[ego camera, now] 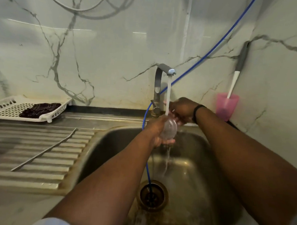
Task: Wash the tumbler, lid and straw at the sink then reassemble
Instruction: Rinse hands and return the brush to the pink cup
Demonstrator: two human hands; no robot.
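A clear round lid point(169, 131) is under the running water of the tap point(166, 70), above the steel sink point(193, 167). My left hand point(156, 132) grips the lid from the left and from below. My right hand point(182, 109) comes from the right, and its curled fingers hold the lid's upper edge. A long metal straw point(44, 149) lies slantwise on the ribbed drainboard point(28, 157), left of the sink. Water runs off the lid down towards the drain point(152, 196).
A blue hose point(208, 51) runs from the wall past the tap down into the drain. A pink cup point(227, 106) with a brush stands at the back right. A white rack point(28, 107) holding a dark cloth sits at the back left.
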